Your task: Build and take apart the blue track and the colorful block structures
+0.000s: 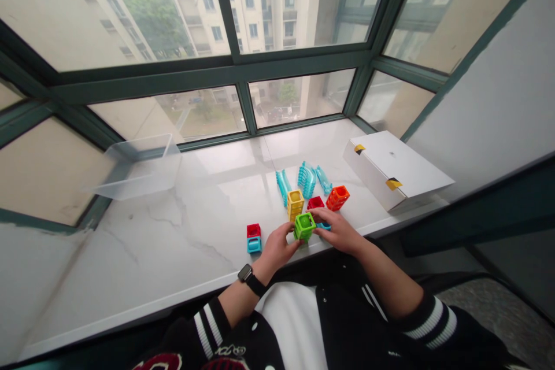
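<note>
My left hand (277, 248), with a dark watch (250, 277) on its wrist, grips a stack of green toy blocks (304, 224) from the left side. Against the right side of the green stack are the thumb and fingers of my right hand (340, 232), curled inward. Just behind stands a stack of yellow blocks (295, 203). A red block (316, 203) and a blue block (324, 225) are partly hidden by my right hand. To its upper right, an orange block stack (337, 198) leans at a tilt.
Left of my hands, a red block (254, 231) adjoins a light-blue block (254, 244). Several turquoise track pieces (307, 179) lie behind the stacks. A clear plastic bin (143, 170) stands at the left, a white box (396, 167) at the right. Windows border the marble-patterned sill (182, 243).
</note>
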Demonstrator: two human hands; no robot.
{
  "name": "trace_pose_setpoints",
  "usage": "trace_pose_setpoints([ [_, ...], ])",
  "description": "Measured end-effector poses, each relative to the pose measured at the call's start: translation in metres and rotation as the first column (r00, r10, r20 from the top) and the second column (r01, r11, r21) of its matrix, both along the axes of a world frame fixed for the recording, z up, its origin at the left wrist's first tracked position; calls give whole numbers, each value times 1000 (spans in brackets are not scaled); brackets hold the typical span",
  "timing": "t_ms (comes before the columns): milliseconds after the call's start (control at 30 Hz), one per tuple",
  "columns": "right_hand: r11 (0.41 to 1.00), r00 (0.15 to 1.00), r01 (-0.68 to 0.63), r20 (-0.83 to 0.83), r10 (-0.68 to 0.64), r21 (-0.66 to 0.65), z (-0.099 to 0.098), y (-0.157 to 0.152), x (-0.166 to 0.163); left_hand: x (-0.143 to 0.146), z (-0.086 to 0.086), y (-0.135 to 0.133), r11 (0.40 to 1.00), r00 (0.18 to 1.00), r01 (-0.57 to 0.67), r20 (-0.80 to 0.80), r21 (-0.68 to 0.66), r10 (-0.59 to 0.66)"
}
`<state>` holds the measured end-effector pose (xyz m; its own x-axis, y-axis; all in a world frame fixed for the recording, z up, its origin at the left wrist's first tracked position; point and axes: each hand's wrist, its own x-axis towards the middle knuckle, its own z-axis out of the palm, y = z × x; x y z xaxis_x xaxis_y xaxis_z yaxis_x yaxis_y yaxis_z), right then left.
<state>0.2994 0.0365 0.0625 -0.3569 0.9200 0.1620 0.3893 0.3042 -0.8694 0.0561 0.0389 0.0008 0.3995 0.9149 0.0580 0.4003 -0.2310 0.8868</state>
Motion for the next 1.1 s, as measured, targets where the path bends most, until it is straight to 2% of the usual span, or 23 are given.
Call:
trace_pose_setpoints([
  [267,1000,1000,9,-15,-9,-18,-4,0,0,0,2,0,1000,1000,-10,-27,9,11],
  [700,1000,1000,5,-15,-5,6,-1,0,0,1,4,-1,1000,999,-18,-36,7,19],
  [1100,999,1000,4,-20,-4,34,-7,0,1,0,-3,-1,1000,1000,-6,-28,21,7],
])
